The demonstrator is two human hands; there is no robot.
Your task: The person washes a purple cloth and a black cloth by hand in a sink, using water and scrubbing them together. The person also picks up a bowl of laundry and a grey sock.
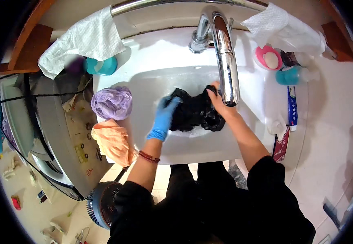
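A wet black cloth (191, 113) is spread between my two hands, low in the white sink basin (146, 152). My left hand (164, 113), in a blue disposable glove, grips the cloth's left edge. My right hand (220, 102) is bare and holds the upper right part of the cloth, with some fingers hidden behind it and the faucet. Whitish water or suds show under the cloth's lower edge. The chrome faucet (226, 67) reaches over the basin, its spout end beside my right hand.
Lilac cloth (111, 103) and orange cloth (112, 141) lie on the sink's left rim. On the right stand a pink soap dish (258, 58), a turquoise bottle (287, 75), a toothpaste tube (292, 106) and a red box (281, 146). White paper towels (88, 39) hang from the chrome bar (152, 5).
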